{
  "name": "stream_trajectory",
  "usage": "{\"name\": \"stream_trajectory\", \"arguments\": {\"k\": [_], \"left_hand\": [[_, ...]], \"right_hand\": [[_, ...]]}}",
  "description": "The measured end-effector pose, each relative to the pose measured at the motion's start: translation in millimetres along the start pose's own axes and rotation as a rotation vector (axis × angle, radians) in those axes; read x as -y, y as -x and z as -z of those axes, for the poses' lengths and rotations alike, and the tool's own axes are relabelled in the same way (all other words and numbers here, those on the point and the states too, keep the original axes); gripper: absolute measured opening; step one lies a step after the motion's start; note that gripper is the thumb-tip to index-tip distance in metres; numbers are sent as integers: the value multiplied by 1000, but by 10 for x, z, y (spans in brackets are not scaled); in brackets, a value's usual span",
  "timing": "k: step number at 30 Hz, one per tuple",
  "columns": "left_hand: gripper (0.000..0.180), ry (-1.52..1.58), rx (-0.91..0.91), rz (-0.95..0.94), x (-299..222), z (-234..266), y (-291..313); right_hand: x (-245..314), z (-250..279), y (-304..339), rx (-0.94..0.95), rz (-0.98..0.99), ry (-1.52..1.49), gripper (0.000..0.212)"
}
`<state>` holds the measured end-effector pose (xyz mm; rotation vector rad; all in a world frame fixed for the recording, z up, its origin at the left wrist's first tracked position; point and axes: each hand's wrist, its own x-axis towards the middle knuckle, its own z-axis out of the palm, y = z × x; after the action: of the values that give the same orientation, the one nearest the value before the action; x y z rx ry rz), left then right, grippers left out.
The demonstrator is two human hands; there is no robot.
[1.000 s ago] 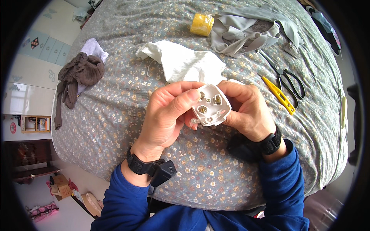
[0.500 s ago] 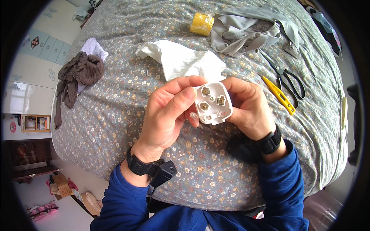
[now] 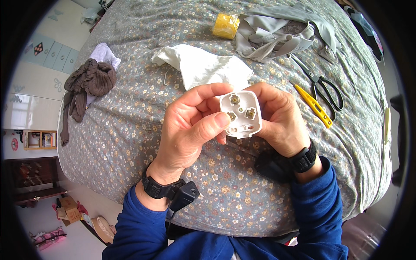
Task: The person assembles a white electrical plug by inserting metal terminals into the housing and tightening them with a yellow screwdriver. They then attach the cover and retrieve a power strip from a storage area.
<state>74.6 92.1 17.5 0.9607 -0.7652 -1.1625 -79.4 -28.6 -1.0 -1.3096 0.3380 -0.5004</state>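
A white plug housing (image 3: 241,110) is held up in front of me with its inside facing me. Three brass terminals sit in it, and a small cord clamp piece (image 3: 243,128) lies along its lower edge. My left hand (image 3: 182,130) is closed on the housing's left side, its thumb pressing over the lower left terminal and partly hiding it. My right hand (image 3: 281,121) grips the right edge between thumb and fingers. The fingers behind the housing are mostly hidden.
Beneath is a bed with a floral cover (image 3: 229,186). A white cloth (image 3: 203,67) lies just beyond my hands. To the right are a yellow utility knife (image 3: 313,106) and black-handled scissors (image 3: 325,93). Farther off are a yellow tape roll (image 3: 225,26), grey fabric (image 3: 277,34) and brown clothing (image 3: 91,82).
My left thumb has moved right and down, into the housing over the lower left terminal. The clear end that stuck out at the lower left no longer shows. My right hand has barely moved.
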Motion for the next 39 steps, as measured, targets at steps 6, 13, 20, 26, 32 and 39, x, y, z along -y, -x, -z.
{"name": "stream_trajectory", "arguments": {"k": [6,13,20,26,32,39], "left_hand": [[38,-47,-44,0,-36,-10,9],[38,-39,-71,1,-63,13,18],[39,6,-46,10,-36,35,10],[39,55,-14,-67,-9,53,4],[28,-98,-91,-167,-50,49,53],[12,-196,-102,-191,-79,18,103]], "right_hand": [[48,4,4,54,10,-105,59],[112,73,39,193,-6,-333,64],[18,92,48,159,-153,-590,42],[-22,106,50,147,-176,-649,36],[-27,94,40,123,-114,-657,35],[-33,101,36,119,-84,-640,36]]}}
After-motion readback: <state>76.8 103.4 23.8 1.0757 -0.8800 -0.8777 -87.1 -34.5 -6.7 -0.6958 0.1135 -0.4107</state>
